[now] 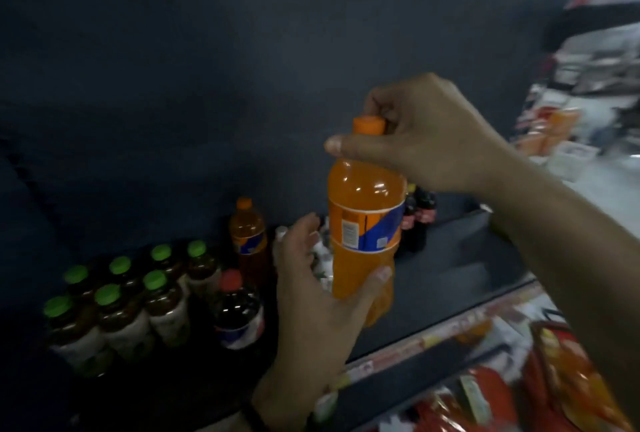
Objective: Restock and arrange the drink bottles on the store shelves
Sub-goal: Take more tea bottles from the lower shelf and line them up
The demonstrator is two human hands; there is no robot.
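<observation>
Lower left, green-capped bottles (114, 300): packed in close rows on the shelf (460, 258), reaching its front edge.
Cola bottle (239, 314): red cap, upright, just beside the green-capped rows.
Small orange bottle (247, 227): upright near the back wall.
Left hand (311, 293): fingers and thumb clamped round the lower body of the orange bottle (363, 210).
Orange bottle: upright at centre frame, over the shelf; its base is hidden, so contact cannot be told.
Right hand (426, 140): fingers clamped on the neck under the cap.
Dark bottles (419, 217): at the back, just behind the orange bottle.
Open room: bare shelf right of the orange bottle, out to the price strip (450, 331).
Lower right: blurred snack bags (554, 379) below the edge.
</observation>
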